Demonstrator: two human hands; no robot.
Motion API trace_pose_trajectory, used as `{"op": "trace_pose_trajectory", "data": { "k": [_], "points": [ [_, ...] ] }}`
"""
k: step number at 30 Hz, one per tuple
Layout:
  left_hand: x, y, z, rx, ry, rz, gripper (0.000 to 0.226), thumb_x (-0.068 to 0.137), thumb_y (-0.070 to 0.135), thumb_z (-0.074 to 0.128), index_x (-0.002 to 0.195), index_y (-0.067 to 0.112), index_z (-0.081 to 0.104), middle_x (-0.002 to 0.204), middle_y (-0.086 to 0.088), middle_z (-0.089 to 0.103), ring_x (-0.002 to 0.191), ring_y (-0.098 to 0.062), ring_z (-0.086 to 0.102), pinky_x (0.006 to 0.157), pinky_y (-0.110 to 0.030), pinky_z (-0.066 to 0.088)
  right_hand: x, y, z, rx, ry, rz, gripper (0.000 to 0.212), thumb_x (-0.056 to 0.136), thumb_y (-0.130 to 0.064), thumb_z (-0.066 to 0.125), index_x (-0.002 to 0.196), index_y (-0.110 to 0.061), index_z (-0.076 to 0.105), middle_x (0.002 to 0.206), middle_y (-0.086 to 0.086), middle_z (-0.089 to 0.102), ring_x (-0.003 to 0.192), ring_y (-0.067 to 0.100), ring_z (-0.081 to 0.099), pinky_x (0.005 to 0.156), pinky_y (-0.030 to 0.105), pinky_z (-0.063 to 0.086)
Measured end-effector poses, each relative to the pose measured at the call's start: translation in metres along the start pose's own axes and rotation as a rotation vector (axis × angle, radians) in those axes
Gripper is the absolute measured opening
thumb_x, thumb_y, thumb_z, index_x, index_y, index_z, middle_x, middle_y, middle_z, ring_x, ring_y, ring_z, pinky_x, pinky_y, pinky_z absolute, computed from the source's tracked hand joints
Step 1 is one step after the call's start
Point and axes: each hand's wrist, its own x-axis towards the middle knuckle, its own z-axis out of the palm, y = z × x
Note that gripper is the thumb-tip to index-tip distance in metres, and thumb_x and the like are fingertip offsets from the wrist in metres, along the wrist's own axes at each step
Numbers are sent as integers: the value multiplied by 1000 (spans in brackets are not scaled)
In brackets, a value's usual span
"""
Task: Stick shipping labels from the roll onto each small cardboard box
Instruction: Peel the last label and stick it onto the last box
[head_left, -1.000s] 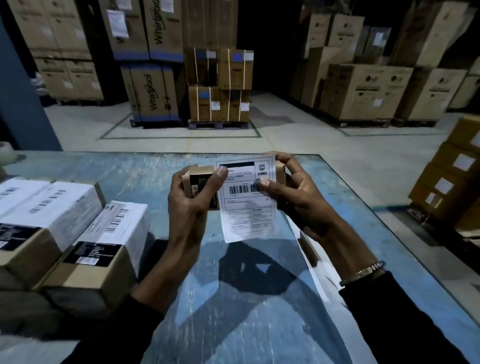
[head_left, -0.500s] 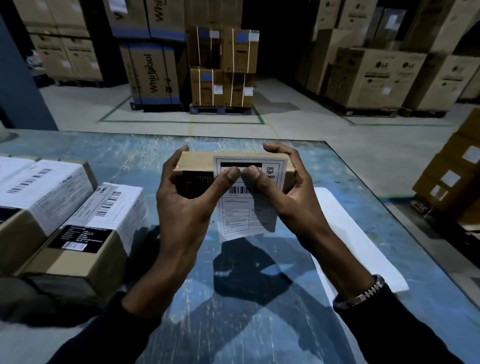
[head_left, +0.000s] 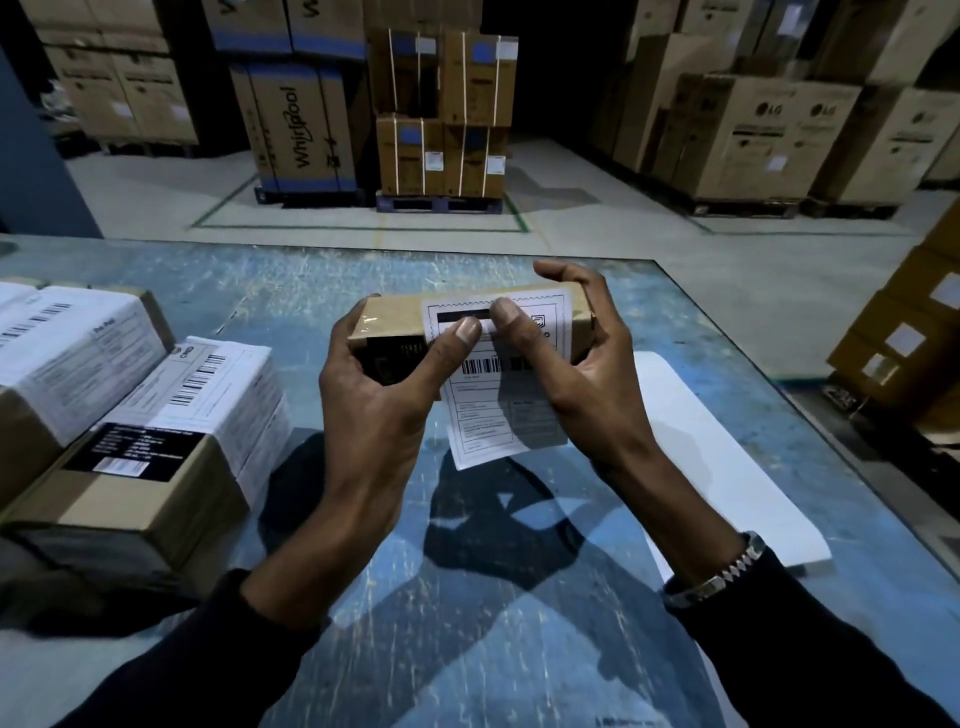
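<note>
Holding the small box (head_left: 467, 322) up above the desk (head_left: 519, 623), I have both hands wrapped round it, its long axis running left to right between my palms. My left hand (head_left: 374, 410) grips the left end with curled fingers, and my right hand (head_left: 587, 374) cups the right end; both thumbs press the label (head_left: 498, 395) onto the top face, tips almost touching near the middle. Only the upper part of the label is stuck down, while the lower part hangs free below the front edge, toward me. So the next move, as I judge it, turns on that loose flap: it lies below and nearer than the thumbs, and should be folded over the front face and smoothed downward. Either thumb is equally close. At my left sit labelled boxes (head_left: 171, 415), and a white backing strip (head_left: 727, 467) lies on the desk at my right.
</note>
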Motion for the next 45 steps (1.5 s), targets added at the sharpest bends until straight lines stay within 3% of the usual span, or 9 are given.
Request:
{"op": "trace_pose_trajectory", "data": {
  "k": [5, 14, 19, 25, 29, 34, 37, 40, 45],
  "points": [
    [-7, -1, 4, -51, 98, -32, 84, 70, 52, 94, 135, 13, 59, 116, -4, 78, 109, -20, 76, 100, -53, 61, -5, 1, 6, -7, -13, -37, 61, 89, -49, 77, 137, -19, 55, 93, -10, 71, 90, 9, 75, 75, 23, 58],
    [-10, -1, 4, -104, 154, -25, 73, 66, 37, 97, 126, 24, 59, 111, -3, 77, 105, -21, 77, 96, -48, 63, -15, 6, 18, 39, 69, -33, 53, 87, -45, 79, 128, -18, 58, 91, -19, 72, 84, 5, 73, 70, 21, 56],
    [-12, -2, 6, -109, 186, -17, 82, 61, 39, 95, 132, 22, 58, 110, -1, 76, 102, -17, 76, 91, -39, 63, -16, 12, 20, 73, 95, 24, 36, 93, -30, 82, 119, -17, 61, 89, -5, 75, 79, 9, 74, 65, 22, 56],
    [-7, -9, 3, -102, 219, -82, 64, 71, 33, 93, 125, 26, 60, 111, -1, 76, 98, -16, 77, 90, -42, 65, -13, 18, 20, 37, 43, 62, 16, 103, -33, 64, 114, -22, 62, 81, -11, 73, 74, 3, 70, 59, 15, 47],
    [4, -14, -1, -103, 295, -78, 33, 92, 20, 81, 121, 27, 65, 103, 2, 78, 98, -15, 78, 83, -34, 64, -12, 18, 21, 21, -15, 93, 33, 100, -42, 39, 120, -25, 60, 81, -21, 67, 76, -5, 61, 65, 12, 44],
    [8, -16, -5, -57, 285, -42, 14, 102, 24, 70, 116, 26, 71, 92, 13, 78, 89, -4, 73, 82, -31, 58, -12, 16, 20, 98, -46, 184, 49, 99, -58, 28, 124, -30, 61, 100, -1, 75, 87, 6, 70, 78, 30, 53],
    [4, -18, -5, -11, 239, -26, 48, 89, 47, 84, 126, 24, 65, 105, 6, 79, 97, -10, 76, 91, -43, 63, -16, 13, 21, 79, -26, 142, 46, 97, -65, 49, 121, -27, 60, 97, -12, 76, 86, 3, 71, 75, 22, 55],
    [2, -18, -3, 96, 181, -27, 86, 61, 66, 90, 130, 27, 56, 111, 7, 74, 98, -4, 74, 91, -40, 64, -19, 17, 21, 75, 24, 117, 43, 94, -46, 79, 125, -24, 59, 100, -7, 75, 86, 3, 72, 70, 17, 54],
    [5, -20, -5, 82, 164, -93, 82, 54, 61, 93, 123, 33, 57, 113, 4, 75, 100, -12, 76, 92, -49, 64, -18, 22, 24, 43, 74, 96, 33, 96, -28, 80, 122, -22, 60, 97, -3, 73, 78, 1, 71, 64, 17, 52]
  ]
}}
